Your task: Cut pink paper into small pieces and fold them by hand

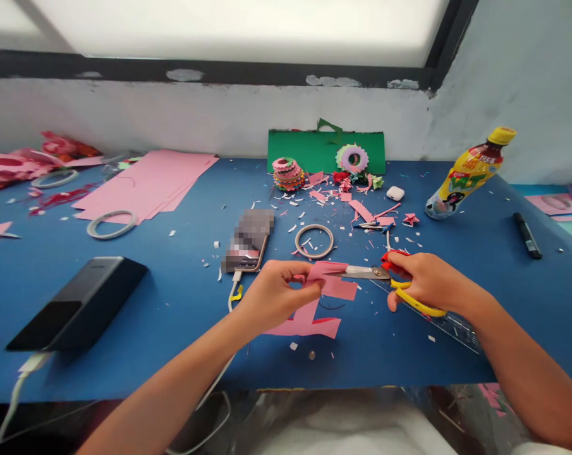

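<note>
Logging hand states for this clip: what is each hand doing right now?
Left hand: closed, pinching the pink paper.
Right hand: closed on the scissors.

Blue table [124, 316]: black power bank [79, 302] near left edge; phone [248, 241] at centre; tape ring [315, 241] beside it; pink paper sheets [148, 183] back left; green card [326, 150] against back edge; tilted drink bottle [470, 172] back right; black marker [527, 235] near right edge.

Paper-craft work table [172, 303] by a window, pink paper sheets [148, 183], scattered paper scraps [333, 208], tape rings [112, 224]
</note>
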`<state>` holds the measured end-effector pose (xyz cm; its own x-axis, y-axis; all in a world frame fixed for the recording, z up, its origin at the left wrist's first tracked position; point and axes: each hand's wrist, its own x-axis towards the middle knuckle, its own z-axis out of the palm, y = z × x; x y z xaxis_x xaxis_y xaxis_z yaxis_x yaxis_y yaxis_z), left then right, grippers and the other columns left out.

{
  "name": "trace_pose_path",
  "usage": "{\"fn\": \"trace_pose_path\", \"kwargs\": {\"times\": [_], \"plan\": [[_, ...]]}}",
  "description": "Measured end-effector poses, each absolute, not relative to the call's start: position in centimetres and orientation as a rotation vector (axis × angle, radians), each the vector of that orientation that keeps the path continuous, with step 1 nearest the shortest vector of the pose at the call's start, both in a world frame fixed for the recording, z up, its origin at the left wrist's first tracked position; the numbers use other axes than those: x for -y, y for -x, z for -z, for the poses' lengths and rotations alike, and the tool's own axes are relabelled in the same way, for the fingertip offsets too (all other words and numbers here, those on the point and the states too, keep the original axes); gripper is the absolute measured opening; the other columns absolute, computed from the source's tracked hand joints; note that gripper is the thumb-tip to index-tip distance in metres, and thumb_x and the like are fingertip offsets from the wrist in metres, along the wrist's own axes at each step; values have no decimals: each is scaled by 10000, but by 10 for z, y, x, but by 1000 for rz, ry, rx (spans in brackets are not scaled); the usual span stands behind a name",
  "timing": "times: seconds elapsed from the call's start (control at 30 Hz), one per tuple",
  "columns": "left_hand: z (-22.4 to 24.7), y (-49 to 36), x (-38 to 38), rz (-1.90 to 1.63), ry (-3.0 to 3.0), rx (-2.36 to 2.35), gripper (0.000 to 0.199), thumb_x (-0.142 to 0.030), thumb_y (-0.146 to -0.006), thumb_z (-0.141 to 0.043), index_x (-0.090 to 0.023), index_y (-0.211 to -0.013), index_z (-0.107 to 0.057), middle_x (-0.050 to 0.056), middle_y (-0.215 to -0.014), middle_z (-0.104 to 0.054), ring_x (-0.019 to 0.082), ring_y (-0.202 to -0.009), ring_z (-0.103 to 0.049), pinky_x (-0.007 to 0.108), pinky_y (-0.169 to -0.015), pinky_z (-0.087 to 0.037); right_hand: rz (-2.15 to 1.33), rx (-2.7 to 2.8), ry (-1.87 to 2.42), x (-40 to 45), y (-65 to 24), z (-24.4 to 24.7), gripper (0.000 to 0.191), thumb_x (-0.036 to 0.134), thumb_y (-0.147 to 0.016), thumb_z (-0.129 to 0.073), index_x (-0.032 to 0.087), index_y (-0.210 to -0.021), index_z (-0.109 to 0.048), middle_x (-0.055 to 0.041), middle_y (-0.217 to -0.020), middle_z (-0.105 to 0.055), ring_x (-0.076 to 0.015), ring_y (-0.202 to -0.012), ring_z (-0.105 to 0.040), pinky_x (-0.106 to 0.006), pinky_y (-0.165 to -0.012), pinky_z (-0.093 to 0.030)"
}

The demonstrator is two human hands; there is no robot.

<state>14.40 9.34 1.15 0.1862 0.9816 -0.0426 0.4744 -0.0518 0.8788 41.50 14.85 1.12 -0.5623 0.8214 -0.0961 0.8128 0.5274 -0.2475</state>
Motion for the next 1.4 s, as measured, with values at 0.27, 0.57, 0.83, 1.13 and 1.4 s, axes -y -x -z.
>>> {"fn": "trace_pose_path", "kwargs": {"times": [0.27,0.57,0.83,1.13,1.4], "plan": [[-15,-145,-93,-774,-1588,-1412,188,-311,-755,-591,-148,-741,-685,-26,-551,-486,65,-463,-349,169,-397,-311,-376,2735,1448,-150,-415,-9,432,589,-627,-650,243,-871,-563,25,-552,-554,-149,-479,-471,-225,-455,-241],[-19,-147,-93,-756,-1543,-1406,204,-300,-748,-593,-138,-624,-594,-45,-503,-419,47,-432,-315,154,-368,-261,-339,2781,1444,-152,-416,-5,466,626,-656,-613,234,-902,-565,10,-544,-564,-169,-491,-500,-233,-470,-227],[-15,-145,-94,-766,-1551,-1393,212,-311,-758,-593,-140,-633,-596,-47,-503,-411,48,-439,-313,161,-382,-242,-289,2788,1435,-154,-416,-2,493,648,-647,-608,226,-899,-569,3,-543,-571,-181,-501,-522,-236,-472,-220],[-14,-144,-95,-759,-1624,-1376,198,-287,-769,-577,-143,-637,-603,-52,-521,-397,47,-469,-292,163,-413,-210,-252,2801,1433,-153,-417,-5,390,576,-699,-579,230,-880,-578,7,-527,-570,-172,-491,-516,-229,-469,-216],[-14,-144,-96,-754,-1660,-1382,228,-278,-774,-570,-137,-596,-556,-56,-512,-341,53,-483,-259,173,-420,-187,-230,2815,1453,-152,-415,-3,399,581,-715,-564,231,-903,-596,-4,-537,-596,-184,-514,-550,-233,-474,-218]]}}
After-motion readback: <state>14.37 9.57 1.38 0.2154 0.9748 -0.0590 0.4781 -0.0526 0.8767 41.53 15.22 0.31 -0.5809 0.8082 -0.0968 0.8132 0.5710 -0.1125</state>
